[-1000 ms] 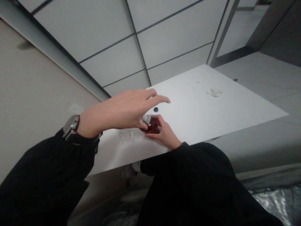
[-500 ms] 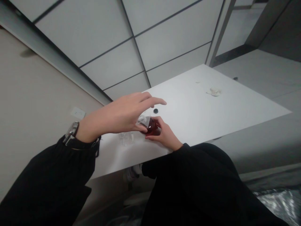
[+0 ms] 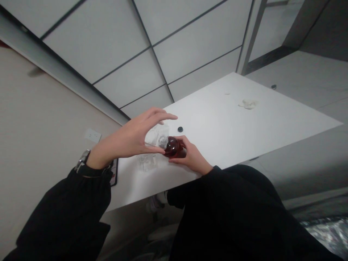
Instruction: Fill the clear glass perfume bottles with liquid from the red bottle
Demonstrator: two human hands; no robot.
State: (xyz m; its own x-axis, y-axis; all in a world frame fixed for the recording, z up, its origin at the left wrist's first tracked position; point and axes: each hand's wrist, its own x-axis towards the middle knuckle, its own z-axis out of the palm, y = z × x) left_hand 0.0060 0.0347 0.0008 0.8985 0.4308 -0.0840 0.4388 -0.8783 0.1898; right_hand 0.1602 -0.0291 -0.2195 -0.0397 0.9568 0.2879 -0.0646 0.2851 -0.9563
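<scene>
My right hand (image 3: 191, 156) is closed around a dark red bottle (image 3: 172, 146) with a rounded, shiny end. My left hand (image 3: 136, 134) curves over from the left, thumb and index finger wide apart, the thumb tip close beside the bottle. Clear, glass-like pieces (image 3: 157, 137) show in the gap of the left hand; whether its fingers touch them I cannot tell. Below it, another clear container (image 3: 148, 162) rests on the white table (image 3: 214, 130). A small black cap (image 3: 180, 129) lies just beyond the bottle.
A crumpled white tissue (image 3: 248, 104) lies toward the far right of the table. By my left wrist is a dark-edged flat device (image 3: 114, 174). Panelled sliding doors (image 3: 130, 69) stand behind, and a wall socket (image 3: 93, 135) is at the left. A small dark object (image 3: 273, 87) lies on the floor.
My left hand has drawn a little to the left, uncovering more of the bottle's rounded end and the clear pieces. My right hand keeps its grip on the bottle.
</scene>
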